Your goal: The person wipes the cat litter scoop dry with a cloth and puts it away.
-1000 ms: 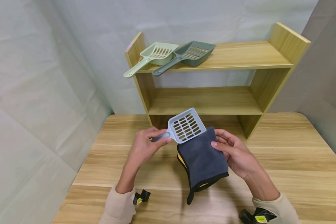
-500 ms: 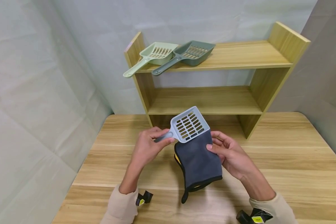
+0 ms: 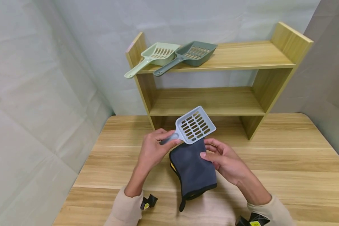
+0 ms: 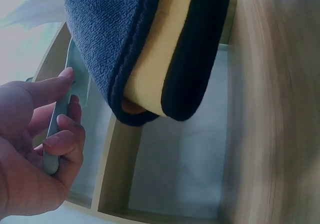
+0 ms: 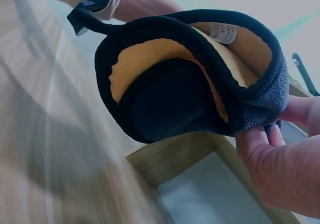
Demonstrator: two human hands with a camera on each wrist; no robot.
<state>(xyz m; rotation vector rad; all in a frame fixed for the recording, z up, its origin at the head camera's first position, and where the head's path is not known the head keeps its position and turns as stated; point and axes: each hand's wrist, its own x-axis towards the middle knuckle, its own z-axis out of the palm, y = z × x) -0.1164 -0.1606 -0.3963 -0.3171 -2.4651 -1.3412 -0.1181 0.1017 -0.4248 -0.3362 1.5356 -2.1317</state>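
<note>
My left hand grips the handle of a light blue-grey slotted litter scoop, its fingers curled round it in the left wrist view. The scoop is held above the table with its blade pointing up and right. Just below the blade, my right hand pinches a folded dark grey cloth between thumb and fingers. Black edging, a hanging loop and a yellow inner side show on the cloth in the right wrist view. The cloth's upper edge lies at the blade's lower edge; whether they touch I cannot tell.
A wooden shelf unit stands at the back of the wooden table. On its top board lie a pale green litter scoop and a dark green litter scoop, handles jutting past the front edge. Pale fabric hangs behind.
The scoop has moved slightly right and up with my left hand. My right hand and the cloth have shifted left and down, so more of the blade shows.
</note>
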